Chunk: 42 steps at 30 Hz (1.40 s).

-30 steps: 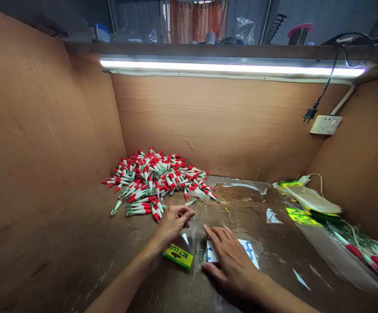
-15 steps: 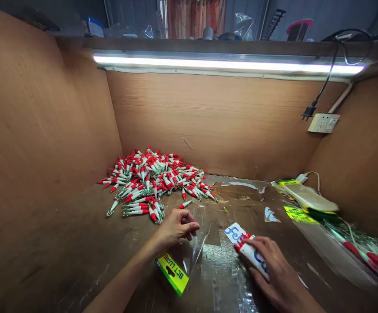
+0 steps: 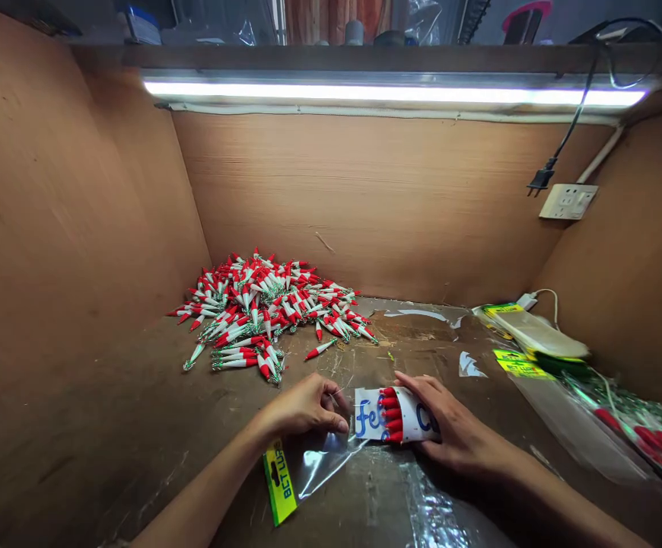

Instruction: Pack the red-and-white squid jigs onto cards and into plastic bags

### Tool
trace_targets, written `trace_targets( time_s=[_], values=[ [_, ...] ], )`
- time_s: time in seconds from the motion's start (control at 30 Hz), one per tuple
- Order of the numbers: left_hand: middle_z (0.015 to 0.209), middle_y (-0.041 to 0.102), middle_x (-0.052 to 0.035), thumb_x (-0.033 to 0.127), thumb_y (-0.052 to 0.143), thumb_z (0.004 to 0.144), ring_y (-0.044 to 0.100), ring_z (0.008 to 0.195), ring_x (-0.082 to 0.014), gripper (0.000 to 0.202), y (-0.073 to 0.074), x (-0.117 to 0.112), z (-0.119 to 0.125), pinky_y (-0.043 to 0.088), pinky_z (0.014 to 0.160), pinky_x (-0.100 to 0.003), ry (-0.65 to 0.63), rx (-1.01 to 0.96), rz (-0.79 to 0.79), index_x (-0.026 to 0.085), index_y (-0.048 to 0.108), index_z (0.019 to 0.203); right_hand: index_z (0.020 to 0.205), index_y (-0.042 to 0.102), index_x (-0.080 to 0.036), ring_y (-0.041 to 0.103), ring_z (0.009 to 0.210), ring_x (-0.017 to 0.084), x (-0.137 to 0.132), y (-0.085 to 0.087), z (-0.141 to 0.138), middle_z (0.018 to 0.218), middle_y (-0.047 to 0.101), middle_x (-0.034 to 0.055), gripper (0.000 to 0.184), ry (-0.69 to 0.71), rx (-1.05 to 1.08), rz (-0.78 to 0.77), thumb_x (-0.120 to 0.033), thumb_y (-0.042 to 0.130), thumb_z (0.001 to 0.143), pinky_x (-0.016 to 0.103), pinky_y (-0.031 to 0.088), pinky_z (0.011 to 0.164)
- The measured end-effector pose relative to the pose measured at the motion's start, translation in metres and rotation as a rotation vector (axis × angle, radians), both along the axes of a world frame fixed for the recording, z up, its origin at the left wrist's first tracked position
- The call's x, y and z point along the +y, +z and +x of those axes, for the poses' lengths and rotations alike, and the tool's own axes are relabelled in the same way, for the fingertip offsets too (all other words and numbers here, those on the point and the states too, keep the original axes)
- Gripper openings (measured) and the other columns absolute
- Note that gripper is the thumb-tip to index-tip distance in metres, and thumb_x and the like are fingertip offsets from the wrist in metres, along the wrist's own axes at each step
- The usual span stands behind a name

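Observation:
My left hand [image 3: 311, 407] has its thumb and curled fingers closed at the edge of a clear plastic bag [image 3: 323, 460], whose yellow header reads "BCT LURE". The bag lies slanted on the table, header toward me. My right hand [image 3: 450, 422] grips a white card sleeve [image 3: 416, 415] with blue handwriting. Several red-tipped lures [image 3: 391, 415] lie side by side in the sleeve, their tips pointing left toward the bag. The card's left end is close to my left fingertips; whether it is inside the bag mouth I cannot tell.
A large heap of red-and-white lures [image 3: 262, 304] lies at the back left, with one loose lure [image 3: 320, 349] in front. On the right are a stack of yellow-headed bags [image 3: 536, 335] and packed lures [image 3: 650, 434]. Clear tape [image 3: 431, 502] covers part of the table.
My right hand has brought the card sleeve of lures left and turned it level, its end now near my left hand. The bag has swung slightly, and the view has shifted a little.

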<state>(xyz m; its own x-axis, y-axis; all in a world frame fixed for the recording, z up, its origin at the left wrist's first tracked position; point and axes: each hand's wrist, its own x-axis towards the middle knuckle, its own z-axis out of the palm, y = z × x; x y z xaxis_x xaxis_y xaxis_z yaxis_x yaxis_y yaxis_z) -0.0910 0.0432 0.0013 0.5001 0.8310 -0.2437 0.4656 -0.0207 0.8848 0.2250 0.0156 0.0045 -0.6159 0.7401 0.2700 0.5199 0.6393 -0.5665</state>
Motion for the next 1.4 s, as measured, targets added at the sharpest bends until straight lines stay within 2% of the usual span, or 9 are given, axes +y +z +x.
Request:
trace_targets(
  time_s=[0.13, 0.27, 0.5, 0.73, 0.9, 1.03, 1.2, 1.3, 1.4],
  values=[
    [0.07, 0.07, -0.0002, 0.043, 0.087, 0.06, 0.059, 0.059, -0.0157, 0.056, 0.002, -0.002, 0.003, 0.035, 0.051, -0.021, -0.01, 0.044, 0.077, 0.017, 0.072, 0.107, 0.155, 0.026, -0.027, 0.044, 0.131, 0.027, 0.001, 0.007, -0.004, 0.143, 0.044, 0.0102, 0.099, 0.104, 0.006, -0.048, -0.002, 0.055, 0.063, 0.046, 0.035, 0.112],
    [0.077, 0.07, 0.0004, 0.045, 0.083, 0.069, 0.063, 0.067, -0.0178, 0.06, 0.006, -0.005, 0.011, 0.041, 0.06, -0.023, -0.079, 0.104, 0.261, 0.024, 0.067, 0.122, 0.155, 0.024, -0.028, 0.046, 0.129, 0.028, 0.0, 0.01, -0.004, 0.141, 0.046, 0.0103, 0.1, 0.141, -0.014, -0.096, -0.004, 0.056, 0.064, 0.047, 0.038, 0.11],
    [0.119, 0.061, -0.0063, 0.038, 0.084, 0.072, 0.055, 0.111, -0.0261, 0.07, 0.004, -0.008, 0.024, 0.042, 0.096, -0.036, -0.111, 0.181, 0.622, 0.032, 0.057, 0.136, 0.158, 0.016, -0.03, 0.05, 0.125, 0.029, -0.006, 0.007, -0.002, 0.141, 0.049, 0.0105, 0.099, 0.137, -0.056, -0.116, -0.016, 0.064, 0.072, 0.047, 0.042, 0.106],
    [0.093, 0.066, -0.0021, 0.021, 0.069, 0.084, 0.059, 0.092, -0.0208, 0.023, -0.003, -0.005, 0.031, 0.044, 0.084, -0.031, -0.074, 0.113, 0.459, 0.025, 0.072, 0.106, 0.158, 0.015, -0.029, 0.05, 0.126, 0.03, -0.008, 0.003, 0.0, 0.144, 0.049, 0.0105, 0.099, 0.135, -0.071, -0.097, -0.018, 0.063, 0.072, 0.046, 0.042, 0.106],
    [0.102, 0.059, -0.0038, 0.011, 0.061, 0.082, 0.056, 0.104, -0.021, 0.016, -0.002, -0.006, 0.032, 0.042, 0.094, -0.032, -0.122, -0.006, 0.467, 0.021, 0.074, 0.085, 0.158, 0.014, -0.028, 0.047, 0.132, 0.03, -0.004, 0.003, 0.003, 0.146, 0.049, 0.0104, 0.099, 0.167, -0.073, -0.152, -0.022, 0.065, 0.073, 0.046, 0.039, 0.109],
    [0.115, 0.058, -0.0053, 0.015, 0.058, 0.088, 0.054, 0.113, -0.0219, 0.011, 0.0, -0.004, 0.028, 0.039, 0.1, -0.034, -0.207, -0.098, 0.393, 0.02, 0.068, 0.087, 0.158, 0.016, -0.028, 0.043, 0.136, 0.031, 0.001, 0.0, 0.006, 0.152, 0.043, 0.0098, 0.1, 0.183, -0.052, -0.188, -0.021, 0.066, 0.072, 0.047, 0.036, 0.111],
    [0.113, 0.065, -0.0053, 0.035, 0.056, 0.096, 0.057, 0.106, -0.0224, 0.017, 0.006, -0.005, 0.026, 0.043, 0.094, -0.033, -0.305, -0.119, 0.302, 0.02, 0.064, 0.096, 0.156, 0.023, -0.028, 0.045, 0.135, 0.031, 0.005, 0.0, 0.01, 0.152, 0.042, 0.0104, 0.098, 0.199, -0.014, -0.259, -0.024, 0.071, 0.071, 0.047, 0.037, 0.111],
    [0.115, 0.065, -0.0054, 0.036, 0.067, 0.09, 0.058, 0.106, -0.0234, 0.029, 0.007, -0.009, 0.031, 0.043, 0.093, -0.034, -0.29, -0.088, 0.387, 0.023, 0.063, 0.115, 0.155, 0.026, -0.029, 0.045, 0.135, 0.032, 0.006, 0.001, 0.01, 0.153, 0.041, 0.0099, 0.097, 0.198, -0.029, -0.253, -0.024, 0.072, 0.07, 0.048, 0.037, 0.111],
    [0.104, 0.065, -0.0043, 0.028, 0.069, 0.088, 0.056, 0.103, -0.0233, 0.023, 0.005, -0.015, 0.039, 0.042, 0.091, -0.034, -0.273, 0.048, 0.59, 0.026, 0.068, 0.111, 0.155, 0.028, -0.03, 0.039, 0.139, 0.033, 0.005, 0.002, 0.009, 0.156, 0.038, 0.0088, 0.094, 0.208, -0.067, -0.206, -0.024, 0.07, 0.071, 0.051, 0.033, 0.113]
  ],
)
